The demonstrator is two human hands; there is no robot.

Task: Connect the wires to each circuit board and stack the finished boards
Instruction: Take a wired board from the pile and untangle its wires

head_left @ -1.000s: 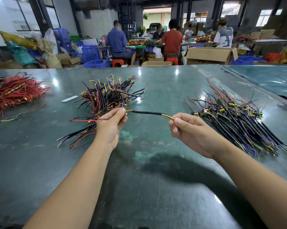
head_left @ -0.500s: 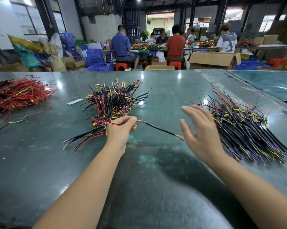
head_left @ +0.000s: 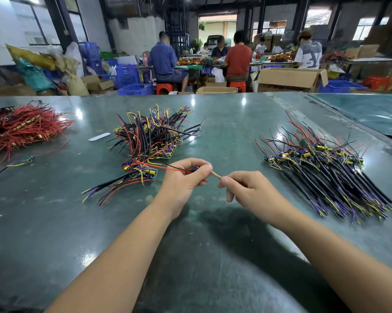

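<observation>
**Green workbench, both hands on one wired board**

Glossy green table (head_left: 55, 222) fills the near view, and just above its middle both hands meet over a single piece. The left hand (head_left: 183, 179) curls its fingers and thumb around a small circuit board (head_left: 195, 168), most of it hidden in the grip; a red wire (head_left: 163, 167) and a thin black one run out of the fist to the left. From the other side a short yellow and purple wire pair (head_left: 215, 175) crosses the narrow gap to the right hand (head_left: 247, 190), whose thumb and forefinger pinch its end, the other fingers folded under. The two hands are close together, nearly touching, held a little above the tabletop.

Behind the left hand lies a loose heap of boards with wires (head_left: 154, 138), black, red, yellow and purple strands sticking out in all directions. To the right, well apart from the hands, sits a neater stack of boards (head_left: 326, 168) with the boards lined up at the far end and the black wires fanned toward the near right edge. At the far left lies a pile of red wires (head_left: 21, 127), and a small white strip (head_left: 99, 136) rests between that pile and the middle heap. A lone yellow and black wire (head_left: 18, 162) lies near the left edge.

Beyond the table, people sit on red stools (head_left: 164, 88) at another bench, among cardboard boxes (head_left: 289, 79) and blue crates (head_left: 127, 74).
</observation>
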